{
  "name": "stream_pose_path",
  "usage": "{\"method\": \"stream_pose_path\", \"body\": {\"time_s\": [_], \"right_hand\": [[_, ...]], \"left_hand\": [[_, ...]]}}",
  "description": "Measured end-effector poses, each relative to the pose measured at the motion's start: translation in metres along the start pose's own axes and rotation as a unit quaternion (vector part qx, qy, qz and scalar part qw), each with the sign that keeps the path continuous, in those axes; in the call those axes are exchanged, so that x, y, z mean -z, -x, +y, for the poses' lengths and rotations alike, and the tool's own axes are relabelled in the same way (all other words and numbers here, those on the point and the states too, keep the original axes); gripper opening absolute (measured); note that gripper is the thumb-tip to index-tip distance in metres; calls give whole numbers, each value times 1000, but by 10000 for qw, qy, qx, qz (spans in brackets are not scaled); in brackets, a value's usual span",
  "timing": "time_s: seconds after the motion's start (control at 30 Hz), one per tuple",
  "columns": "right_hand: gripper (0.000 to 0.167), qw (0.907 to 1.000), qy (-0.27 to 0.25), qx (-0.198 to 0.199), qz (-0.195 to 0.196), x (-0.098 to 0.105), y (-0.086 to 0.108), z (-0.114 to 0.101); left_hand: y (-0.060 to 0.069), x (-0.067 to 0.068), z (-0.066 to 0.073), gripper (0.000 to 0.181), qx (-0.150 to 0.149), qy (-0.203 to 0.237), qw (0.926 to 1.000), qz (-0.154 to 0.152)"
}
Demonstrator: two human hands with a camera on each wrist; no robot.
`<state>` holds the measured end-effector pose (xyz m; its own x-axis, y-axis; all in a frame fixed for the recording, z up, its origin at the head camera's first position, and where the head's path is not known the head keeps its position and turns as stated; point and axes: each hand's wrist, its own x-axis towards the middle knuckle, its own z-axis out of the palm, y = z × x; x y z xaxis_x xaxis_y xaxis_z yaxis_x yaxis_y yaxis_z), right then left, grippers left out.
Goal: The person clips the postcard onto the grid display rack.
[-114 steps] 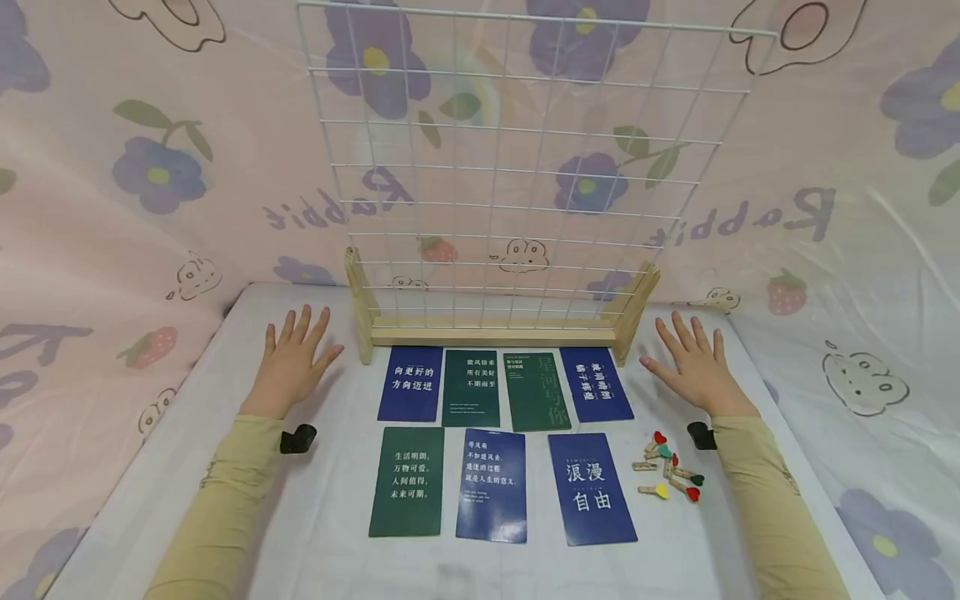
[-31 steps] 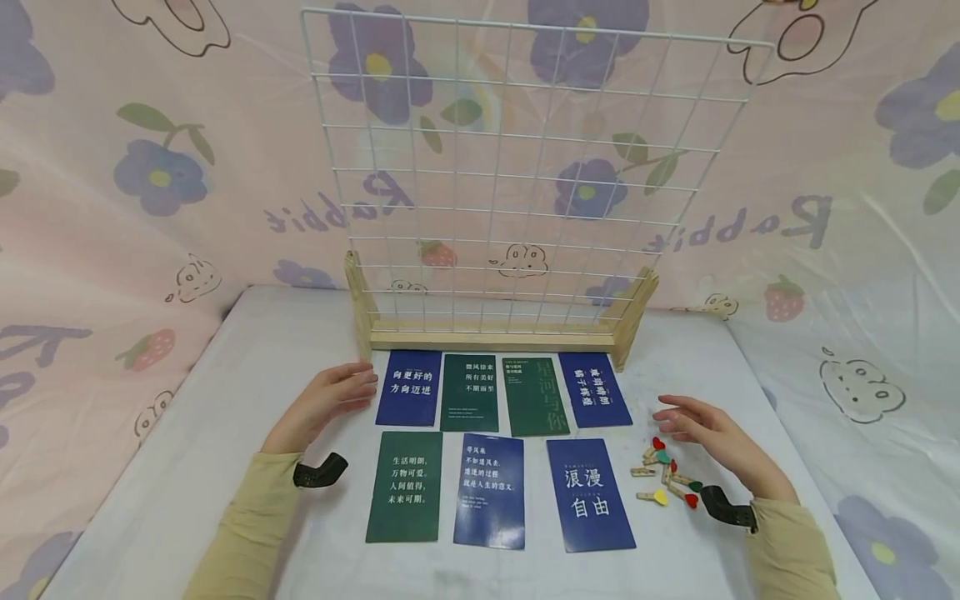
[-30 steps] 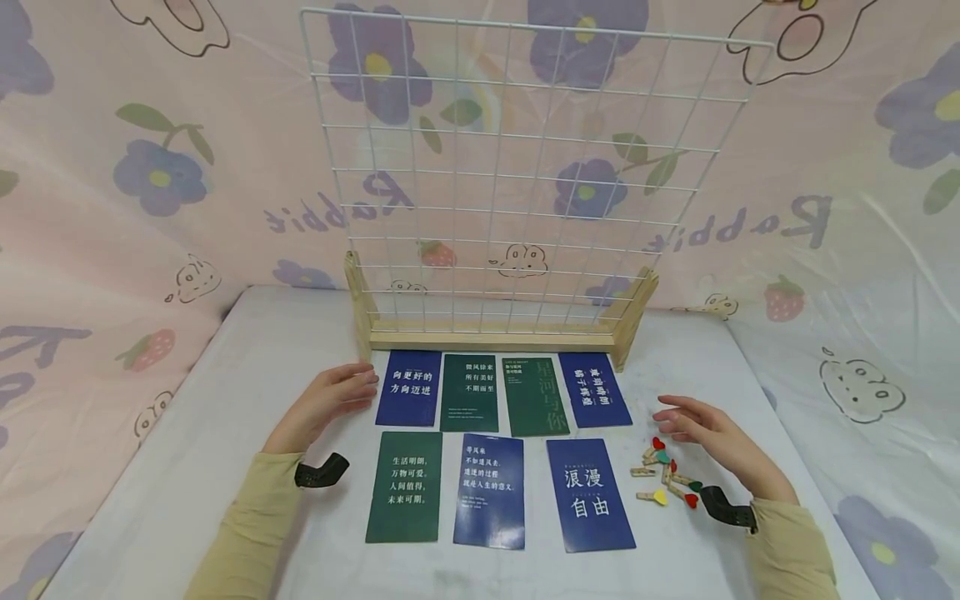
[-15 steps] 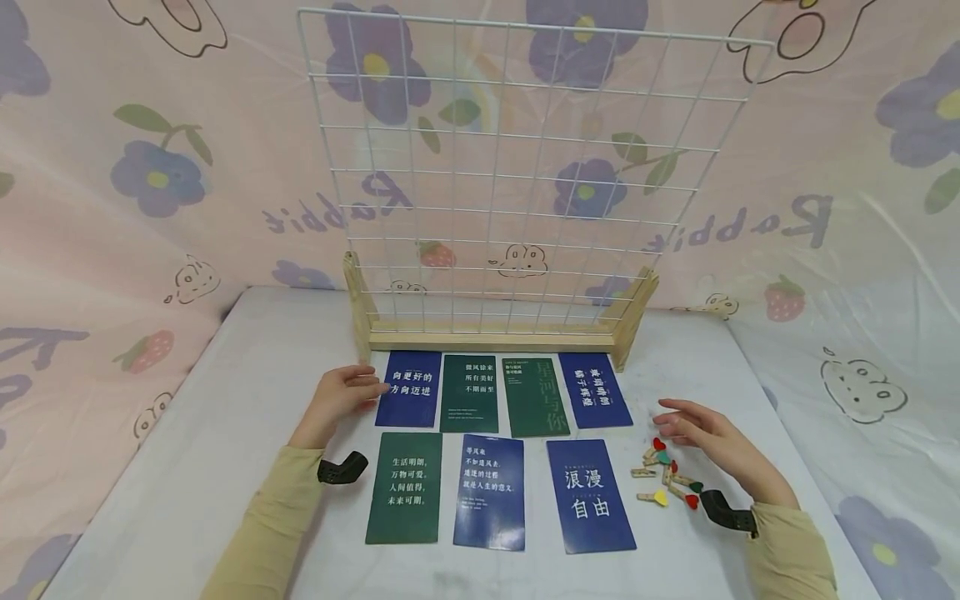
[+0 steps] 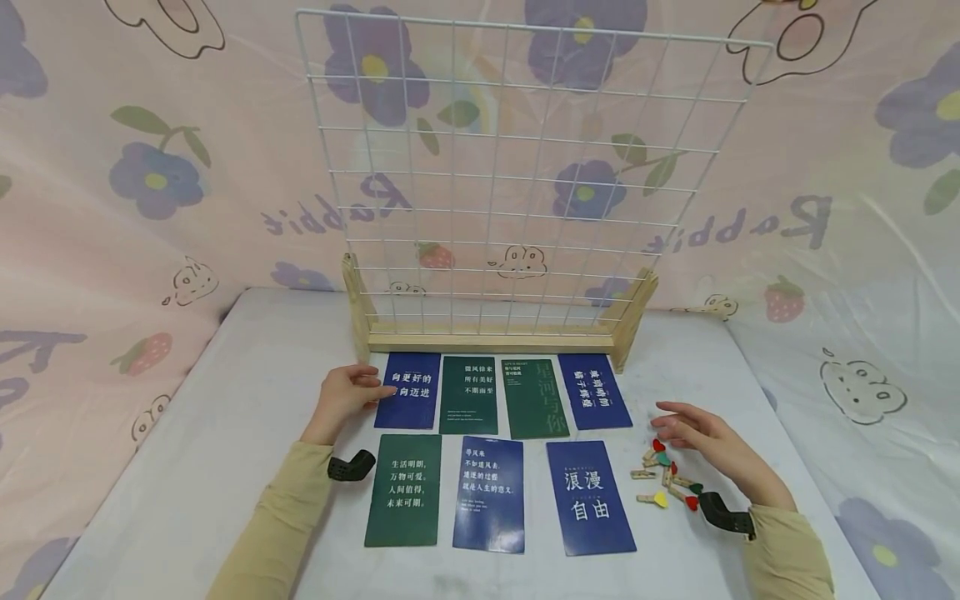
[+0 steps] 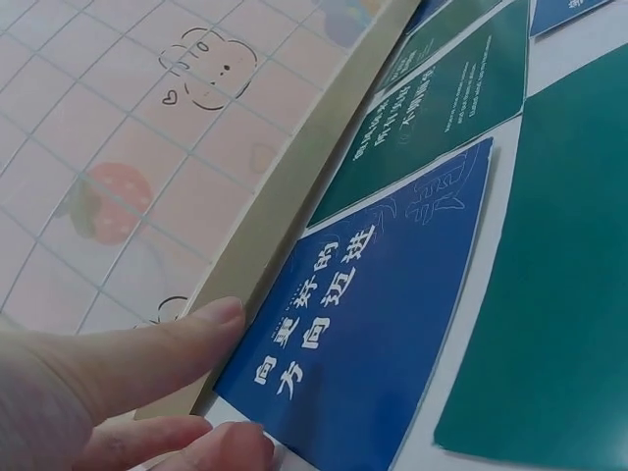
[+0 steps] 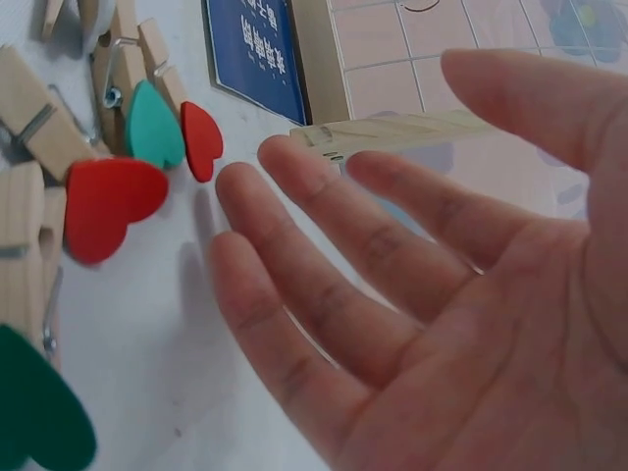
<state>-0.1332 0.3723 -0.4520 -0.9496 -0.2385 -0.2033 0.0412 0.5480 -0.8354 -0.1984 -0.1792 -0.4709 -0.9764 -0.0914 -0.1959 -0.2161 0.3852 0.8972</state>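
L hand (image 5: 343,400): qty 1, forearm angled fwd and inward, fingers loosely extended, gripping nothing; tips at L edge of blue card (image 5: 408,410), thumb overlapping it in head view, contact can't tell. Blue card: flat on white table (image 5: 262,358), back row, far L, just in front of wooden base (image 5: 491,342) of wire rack (image 5: 298,46), which stands upright. R hand (image 5: 712,437): qty 1, forearm reaching in from lower R, palm turned inward, fingers slightly bent and apart, nothing held; just beside clothespins w/ colored hearts (image 5: 661,499). Other cards (image 5: 491,525): qty 6, blue/green, 3 back row, 3 front.
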Motion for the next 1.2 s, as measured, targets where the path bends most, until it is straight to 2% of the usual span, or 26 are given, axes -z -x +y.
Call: {"method": "stream_pose_path", "body": {"time_s": [0.4, 0.73, 0.93, 1.2], "right_hand": [[50, 10000, -28, -39, -50, -3, -2, 1], [50, 10000, 40, 17, -52, -3, -2, -1], [50, 10000, 62, -24, -33, -2, -2, 0], [50, 9999, -12, 85, -90, -1, -1, 0]], "left_hand": [[-7, -8, 1, 53, -184, -235, 9991, 287], [-8, -16, 0, 47, -325, -649, 9948, 720], [-8, -20, -2, 47, -401, -641, 9915, 1056], [-10, -25, -5, 46, -405, -696, 9885, 1276]]}}
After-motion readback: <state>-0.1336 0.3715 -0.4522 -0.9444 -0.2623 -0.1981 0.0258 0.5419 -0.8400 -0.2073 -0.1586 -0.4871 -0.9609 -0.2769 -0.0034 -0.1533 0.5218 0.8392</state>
